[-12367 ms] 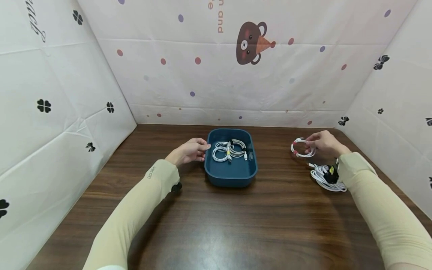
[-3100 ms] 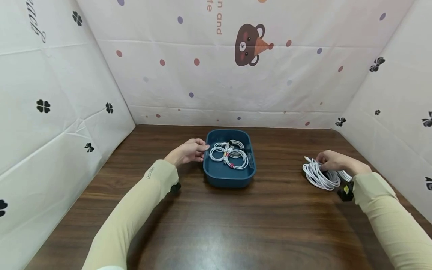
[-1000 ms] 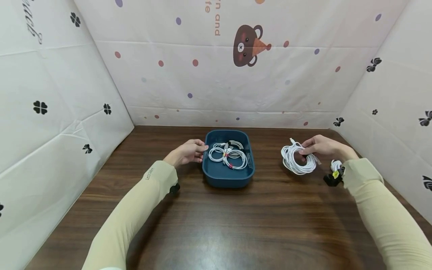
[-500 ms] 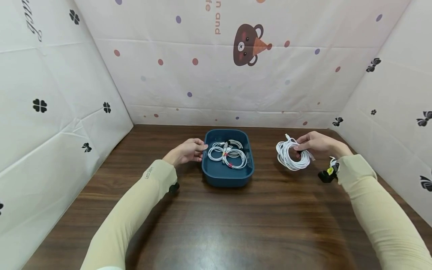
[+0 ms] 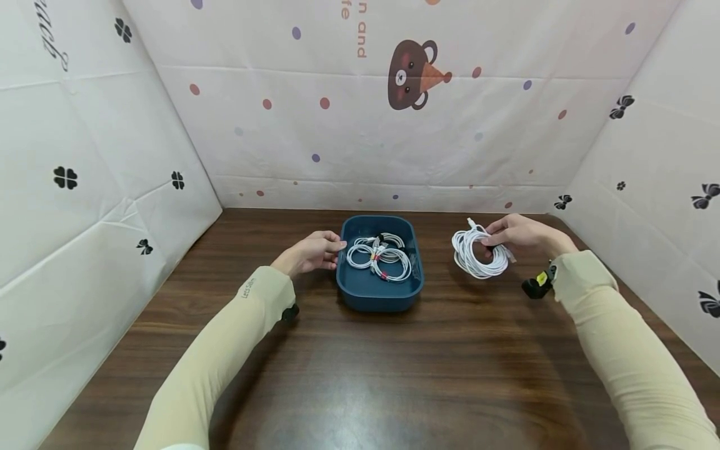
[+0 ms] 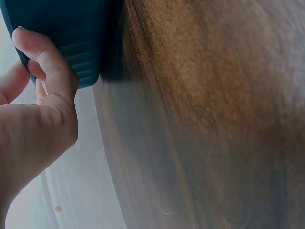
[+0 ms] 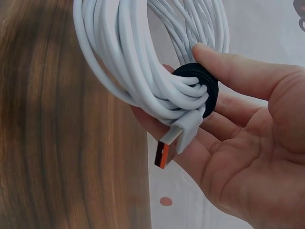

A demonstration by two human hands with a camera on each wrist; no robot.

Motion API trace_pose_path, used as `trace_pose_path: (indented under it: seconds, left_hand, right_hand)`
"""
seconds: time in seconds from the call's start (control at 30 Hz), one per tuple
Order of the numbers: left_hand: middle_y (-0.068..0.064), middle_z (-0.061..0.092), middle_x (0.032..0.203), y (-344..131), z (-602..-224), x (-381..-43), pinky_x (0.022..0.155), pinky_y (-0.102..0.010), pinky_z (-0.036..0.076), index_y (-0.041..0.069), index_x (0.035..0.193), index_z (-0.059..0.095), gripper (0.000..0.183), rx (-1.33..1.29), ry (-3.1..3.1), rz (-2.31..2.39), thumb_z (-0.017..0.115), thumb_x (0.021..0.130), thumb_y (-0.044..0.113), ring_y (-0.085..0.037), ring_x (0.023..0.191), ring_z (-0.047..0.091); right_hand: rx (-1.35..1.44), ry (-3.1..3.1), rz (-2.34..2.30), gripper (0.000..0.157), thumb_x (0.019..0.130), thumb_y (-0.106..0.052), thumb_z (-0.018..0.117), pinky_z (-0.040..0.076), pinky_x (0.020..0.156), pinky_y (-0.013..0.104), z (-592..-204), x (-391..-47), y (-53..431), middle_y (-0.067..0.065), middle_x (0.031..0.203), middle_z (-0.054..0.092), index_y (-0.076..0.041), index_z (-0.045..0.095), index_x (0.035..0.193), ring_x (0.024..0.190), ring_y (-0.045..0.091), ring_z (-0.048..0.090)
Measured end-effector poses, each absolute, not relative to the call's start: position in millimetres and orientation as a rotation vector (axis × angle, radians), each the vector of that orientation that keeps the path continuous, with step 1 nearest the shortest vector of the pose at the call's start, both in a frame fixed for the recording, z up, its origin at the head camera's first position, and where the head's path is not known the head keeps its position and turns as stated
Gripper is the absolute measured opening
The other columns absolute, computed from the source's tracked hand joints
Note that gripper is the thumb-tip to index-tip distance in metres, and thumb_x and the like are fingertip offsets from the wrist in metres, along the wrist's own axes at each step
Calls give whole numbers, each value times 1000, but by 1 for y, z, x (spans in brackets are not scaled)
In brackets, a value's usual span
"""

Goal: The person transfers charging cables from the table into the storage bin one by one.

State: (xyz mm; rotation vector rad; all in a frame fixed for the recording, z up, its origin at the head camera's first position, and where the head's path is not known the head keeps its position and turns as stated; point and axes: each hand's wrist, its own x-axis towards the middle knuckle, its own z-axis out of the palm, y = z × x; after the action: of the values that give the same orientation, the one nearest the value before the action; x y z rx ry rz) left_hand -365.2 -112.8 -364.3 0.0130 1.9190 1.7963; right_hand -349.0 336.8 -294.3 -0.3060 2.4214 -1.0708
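My right hand (image 5: 520,232) grips a thick coil of white USB cable (image 5: 468,256) above the table, right of the bin. Up close in the right wrist view, thumb and fingers hold the coil at its black strap (image 7: 209,90), and a USB plug (image 7: 178,136) with an orange insert sticks out below. My left hand (image 5: 315,251) pinches the left rim of a dark blue plastic bin (image 5: 379,303), thumb and fingers on either side of the wall in the left wrist view. Inside the bin lie several coiled white cables (image 5: 388,256) with red, yellow and black ties.
The brown wood-grain table (image 5: 360,362) reaches back to a white printed sheet (image 5: 253,125) that hangs as walls at the back and both sides. A black wrist device (image 5: 537,286) hangs under the right cuff.
Over the earlier frames, a red-tied coil came to lie in the bin. The right hand then lifted the thick cable coil and has moved left toward the bin. The left hand stays at the rim.
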Motion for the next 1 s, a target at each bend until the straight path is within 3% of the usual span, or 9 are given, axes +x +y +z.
trace_pose_path:
  seconds: [0.1,0.37,0.67,1.0]
  left_hand:
    - [-4,52,81,-113,-364,-365,58,-25,51,12,100,47,11,10,1918,1799,57,98,16,-16,64,51]
    - [-5,51,82,-113,-365,-366,58,-26,51,11,100,47,11,20,1911,1808,57,98,16,-16,64,51]
    - [-7,49,88,-113,-364,-363,59,-26,51,11,100,47,11,30,1908,1807,56,98,16,-16,65,50]
    - [-5,51,82,-113,-366,-366,60,-27,51,11,100,47,12,31,1912,1804,57,97,17,-17,65,51]
  right_hand:
    - [-312,2383,-1104,35,95,-19,60,53,67,27,-294,-350,333,6,88,69,10,55,114,74,10,64]
    - [-357,2380,-1079,31,97,-20,58,46,50,26,-294,-353,327,8,86,68,8,56,110,59,9,57]
    - [-350,2332,-1133,32,98,-18,55,47,55,25,-291,-355,320,10,90,66,10,52,113,65,9,58]
    - [-370,2326,-1164,31,97,-16,57,51,60,26,-292,-361,311,7,89,68,11,52,112,71,10,62]
